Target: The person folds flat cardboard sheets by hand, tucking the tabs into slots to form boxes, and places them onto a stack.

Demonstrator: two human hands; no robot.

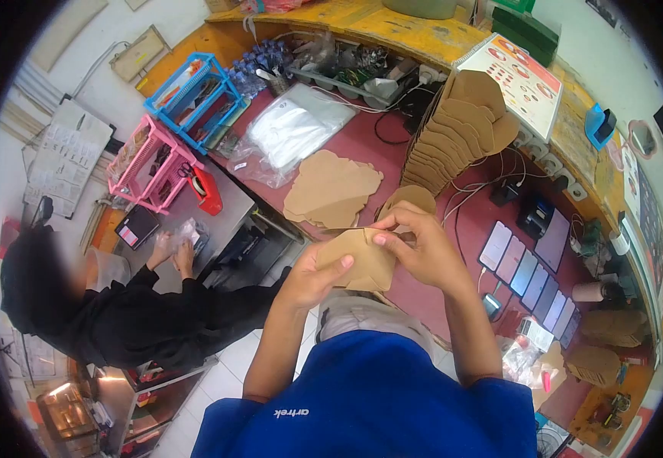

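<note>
Both my hands hold a brown cardboard box blank, partly folded, in front of my chest. My left hand grips its lower left side with the thumb on its face. My right hand pinches its upper right flap. Behind it on the dark red counter lies a loose pile of flat brown blanks. A fanned row of folded brown boxes stands to the right of that pile.
A clear plastic bag pack, pink and blue wire racks and a red tape dispenser stand at left. Several phones lie in a row at right. A co-worker in black handles a plastic bag at lower left.
</note>
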